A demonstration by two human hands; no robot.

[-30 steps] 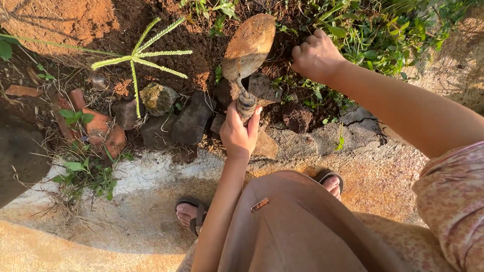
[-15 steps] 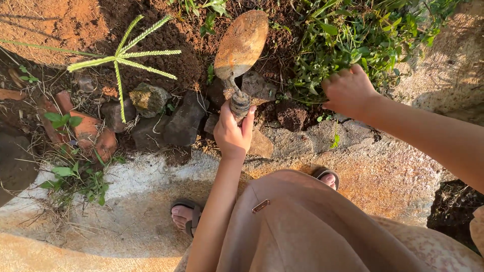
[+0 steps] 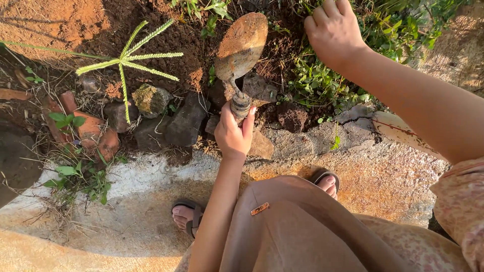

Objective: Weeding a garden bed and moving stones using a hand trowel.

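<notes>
Dark stones (image 3: 184,121) and two reddish brick pieces (image 3: 88,128) edge the dug soil (image 3: 166,38) in front of us, with one spiky green grass head (image 3: 126,60) to the left and weeds (image 3: 322,83) to the right. Our left hand (image 3: 234,133) is clamped on the handle of the one soil-caked trowel (image 3: 241,48), its blade lifted over the dark earth, while our right hand (image 3: 334,31) is curled loosely over the weeds, holding nothing we can see; our two sandalled feet (image 3: 187,215) stand on the worn concrete ledge (image 3: 141,176)

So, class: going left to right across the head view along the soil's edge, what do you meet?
Red brick pieces → mossy stone → dark rock → left hand on the trowel → right hand.
</notes>
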